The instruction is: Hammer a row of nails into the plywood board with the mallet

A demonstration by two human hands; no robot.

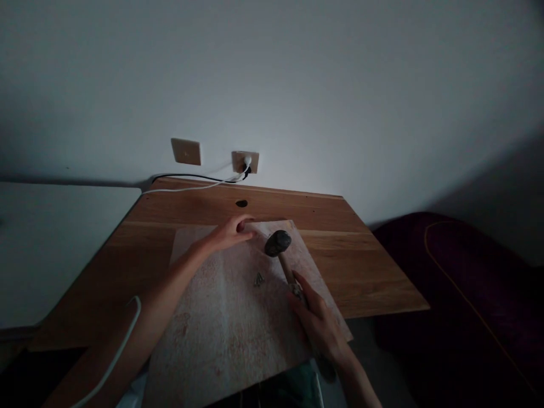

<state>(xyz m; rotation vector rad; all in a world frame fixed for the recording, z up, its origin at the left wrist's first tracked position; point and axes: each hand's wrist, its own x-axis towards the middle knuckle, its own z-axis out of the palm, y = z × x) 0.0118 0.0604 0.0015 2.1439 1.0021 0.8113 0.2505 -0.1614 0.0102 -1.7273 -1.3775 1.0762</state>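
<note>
My right hand [317, 317] is wrapped around the handle of a hammer [288, 269]. Its dark head [277, 243] is raised over the far right part of a worn, pale wooden board [204, 323]. At the board's far edge, my left hand [238, 232] is curled with the thumb on the near side, gripping the edge; the fingertips are partly hidden. Between the two hands, a small cluster of nails [258, 279] lies on the board. The lower end of the hammer handle is partly hidden behind my right hand.
The board rests on a brown wooden desk [365, 272] against a white wall. A wall socket [245, 162] holds plugs with a white cable [187, 188] and a black one. The desk has a cable hole [241, 203]. A dark purple padded item [425, 272] stands at right.
</note>
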